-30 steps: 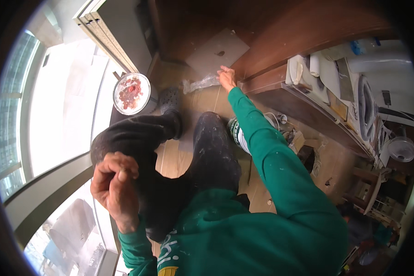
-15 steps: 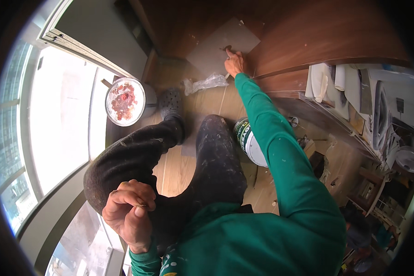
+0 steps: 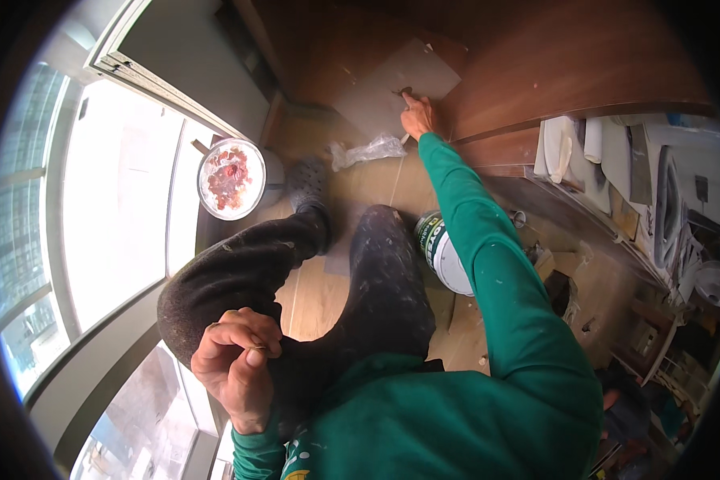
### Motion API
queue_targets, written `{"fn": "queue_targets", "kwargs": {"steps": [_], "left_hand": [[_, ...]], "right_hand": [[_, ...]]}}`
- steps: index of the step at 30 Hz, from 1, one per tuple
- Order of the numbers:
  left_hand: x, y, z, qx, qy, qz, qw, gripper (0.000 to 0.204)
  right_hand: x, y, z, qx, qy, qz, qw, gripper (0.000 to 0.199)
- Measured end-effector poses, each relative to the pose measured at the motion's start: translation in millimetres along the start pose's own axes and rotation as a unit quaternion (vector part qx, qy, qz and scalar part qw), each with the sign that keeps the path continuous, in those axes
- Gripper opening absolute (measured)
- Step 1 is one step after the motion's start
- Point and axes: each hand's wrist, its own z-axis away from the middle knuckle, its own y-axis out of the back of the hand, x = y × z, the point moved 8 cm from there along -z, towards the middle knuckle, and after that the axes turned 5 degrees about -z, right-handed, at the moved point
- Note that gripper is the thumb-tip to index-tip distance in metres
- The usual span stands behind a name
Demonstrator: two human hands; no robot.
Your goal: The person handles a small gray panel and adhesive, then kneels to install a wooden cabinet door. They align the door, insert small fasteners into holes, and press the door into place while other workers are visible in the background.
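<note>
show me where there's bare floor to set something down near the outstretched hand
Bare wood floor lies between the crumpled plastic bag and the white bucket, under the right hand. It is crowded right of the bucket, below the shelf.

Flat under renovation: paint tub (image 3: pixel 442 254), wood-panel wall (image 3: pixel 552 64), big windows (image 3: pixel 112 200).

The small item pinched in the left hand (image 3: pixel 234 370) is too tiny to identify.

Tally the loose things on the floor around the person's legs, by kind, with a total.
Round bowl holding reddish bits: 1
Crumpled clear plastic bag: 1
White tub with green label: 1
Grey flat panel that the right hand touches: 1
Total: 4
</note>
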Motion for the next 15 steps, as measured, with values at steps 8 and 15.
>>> {"fn": "queue_targets", "kwargs": {"steps": [8,15], "left_hand": [[-2,-1,7,-0.001,0.008,0.001,1.000,0.018],[22,-8,-2,-0.048,-0.016,0.096,0.994,0.013]], "right_hand": [[3,8,6,-0.012,-0.066,-0.110,0.992,0.043],[-143,148,125,-0.058,-0.056,-0.601,0.795,0.027]]}}
